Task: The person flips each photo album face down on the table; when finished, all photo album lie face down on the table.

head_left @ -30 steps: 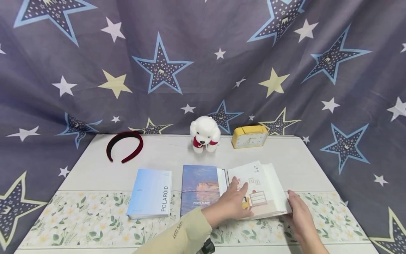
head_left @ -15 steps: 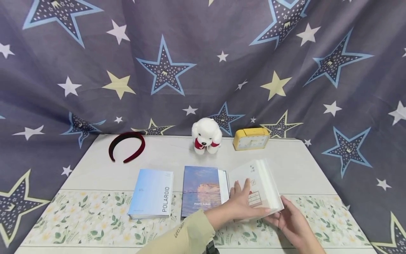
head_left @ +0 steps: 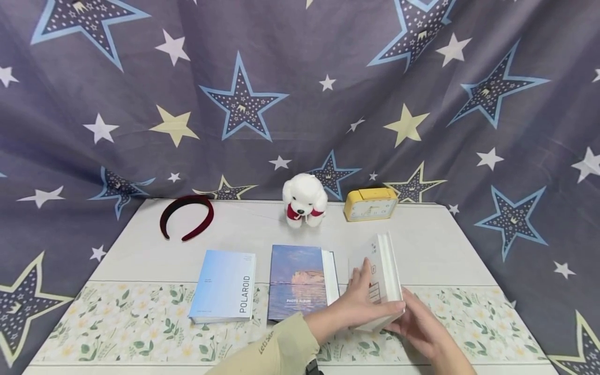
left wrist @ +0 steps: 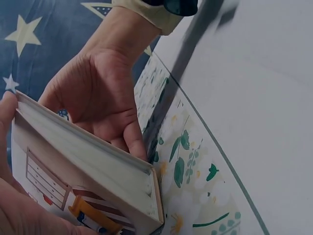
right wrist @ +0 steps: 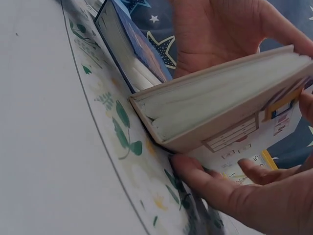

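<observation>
A thick white photo album (head_left: pixel 385 263) with a line-drawn room on its cover stands tilted on edge, held between both hands. My left hand (head_left: pixel 353 307) lies against the cover, its thumb reaching across the near edge. From the other side, my right hand (head_left: pixel 422 325) grips the album's near lower part. White page edges of the album (left wrist: pixel 88 142) show between its covers in the left wrist view. In the right wrist view, the right-hand fingers (right wrist: pixel 220 188) are at a lower corner. Just left lies a blue photo album (head_left: pixel 297 284) with a seaside cliff picture.
Farther left lies a light-blue POLAROID album (head_left: pixel 222 286). Along the back stand a white plush dog (head_left: pixel 304 200) and a yellow alarm clock (head_left: pixel 371 204); a dark red headband (head_left: pixel 187 216) lies at back left. A starry curtain (head_left: pixel 300 104) hangs behind the table (head_left: pixel 253 221).
The white album has gone from lying nearly flat to standing steeply on edge. My right hand has moved left along with its edge; the left hand has shifted slightly right.
</observation>
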`<act>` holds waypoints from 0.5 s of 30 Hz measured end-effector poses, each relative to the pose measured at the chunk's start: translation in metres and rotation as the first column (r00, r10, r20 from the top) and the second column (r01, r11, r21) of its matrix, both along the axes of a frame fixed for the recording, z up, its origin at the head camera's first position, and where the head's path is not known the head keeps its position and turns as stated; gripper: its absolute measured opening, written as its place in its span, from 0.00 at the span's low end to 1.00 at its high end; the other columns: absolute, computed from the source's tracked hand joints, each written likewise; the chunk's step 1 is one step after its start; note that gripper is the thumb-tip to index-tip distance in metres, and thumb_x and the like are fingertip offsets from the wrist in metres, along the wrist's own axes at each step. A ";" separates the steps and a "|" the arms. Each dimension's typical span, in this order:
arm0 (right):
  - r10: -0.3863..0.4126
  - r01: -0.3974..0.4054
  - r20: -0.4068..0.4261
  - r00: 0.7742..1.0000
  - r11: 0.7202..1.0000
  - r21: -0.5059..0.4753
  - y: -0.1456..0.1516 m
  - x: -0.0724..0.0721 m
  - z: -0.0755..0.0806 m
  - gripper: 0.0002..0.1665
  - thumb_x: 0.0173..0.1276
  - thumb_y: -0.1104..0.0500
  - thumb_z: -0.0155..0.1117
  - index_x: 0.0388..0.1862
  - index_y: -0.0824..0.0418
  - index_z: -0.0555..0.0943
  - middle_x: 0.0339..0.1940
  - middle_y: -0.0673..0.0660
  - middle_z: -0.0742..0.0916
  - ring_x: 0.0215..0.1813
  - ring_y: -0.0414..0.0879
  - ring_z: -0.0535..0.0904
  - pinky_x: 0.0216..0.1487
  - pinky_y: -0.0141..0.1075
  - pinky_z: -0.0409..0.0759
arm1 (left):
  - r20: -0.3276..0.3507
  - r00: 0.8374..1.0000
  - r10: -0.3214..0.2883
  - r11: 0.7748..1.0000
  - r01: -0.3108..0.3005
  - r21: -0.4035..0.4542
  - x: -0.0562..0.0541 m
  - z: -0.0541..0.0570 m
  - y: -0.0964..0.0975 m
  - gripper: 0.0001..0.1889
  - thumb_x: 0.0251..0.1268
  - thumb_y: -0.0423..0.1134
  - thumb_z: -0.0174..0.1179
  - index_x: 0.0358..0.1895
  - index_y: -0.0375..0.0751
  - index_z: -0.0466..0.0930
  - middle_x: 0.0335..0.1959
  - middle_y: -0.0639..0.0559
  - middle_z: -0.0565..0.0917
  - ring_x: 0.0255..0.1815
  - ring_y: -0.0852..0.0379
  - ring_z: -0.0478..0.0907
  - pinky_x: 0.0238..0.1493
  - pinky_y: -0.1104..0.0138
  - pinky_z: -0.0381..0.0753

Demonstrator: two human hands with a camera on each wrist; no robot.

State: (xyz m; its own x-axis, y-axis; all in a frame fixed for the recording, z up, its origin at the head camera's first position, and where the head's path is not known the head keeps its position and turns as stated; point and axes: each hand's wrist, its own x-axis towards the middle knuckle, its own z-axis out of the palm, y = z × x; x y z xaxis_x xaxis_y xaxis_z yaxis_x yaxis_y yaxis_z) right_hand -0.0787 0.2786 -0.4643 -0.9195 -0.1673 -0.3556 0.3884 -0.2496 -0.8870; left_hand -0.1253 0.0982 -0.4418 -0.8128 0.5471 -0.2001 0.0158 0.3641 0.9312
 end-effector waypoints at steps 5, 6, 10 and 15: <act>0.023 -0.021 -0.025 0.999 0.997 0.074 -0.006 -0.004 0.001 0.40 0.78 0.40 0.41 0.80 0.54 0.46 0.75 0.70 0.61 0.65 0.60 0.74 0.57 0.60 0.74 | 0.071 0.997 -0.021 0.993 0.012 0.121 -0.003 0.000 -0.001 0.63 0.50 0.64 0.68 0.79 0.55 0.29 0.78 0.34 0.37 0.77 0.33 0.39 0.68 0.35 0.50; 0.015 -0.012 -0.026 1.000 0.996 0.086 -0.006 -0.004 0.002 0.40 0.78 0.40 0.41 0.80 0.55 0.46 0.76 0.71 0.59 0.66 0.63 0.72 0.58 0.61 0.73 | 0.083 0.996 -0.023 0.989 0.010 0.150 -0.004 0.000 -0.001 0.64 0.49 0.63 0.69 0.79 0.55 0.29 0.78 0.35 0.36 0.77 0.34 0.39 0.68 0.36 0.49; -0.043 0.046 -0.027 0.999 0.986 0.157 -0.010 -0.005 0.004 0.41 0.77 0.40 0.44 0.79 0.57 0.48 0.75 0.73 0.60 0.69 0.71 0.65 0.57 0.67 0.70 | 0.119 0.993 -0.018 0.974 -0.009 0.228 -0.006 -0.001 -0.002 0.65 0.47 0.60 0.71 0.79 0.55 0.29 0.79 0.41 0.37 0.77 0.39 0.41 0.69 0.37 0.48; -0.097 0.099 -0.021 0.995 0.970 0.222 -0.013 -0.005 0.007 0.42 0.75 0.41 0.49 0.79 0.58 0.50 0.73 0.73 0.63 0.65 0.67 0.72 0.58 0.63 0.72 | 0.132 0.990 -0.045 0.963 0.008 0.270 -0.007 -0.005 -0.004 0.63 0.49 0.62 0.69 0.79 0.57 0.29 0.80 0.44 0.37 0.77 0.39 0.42 0.70 0.38 0.49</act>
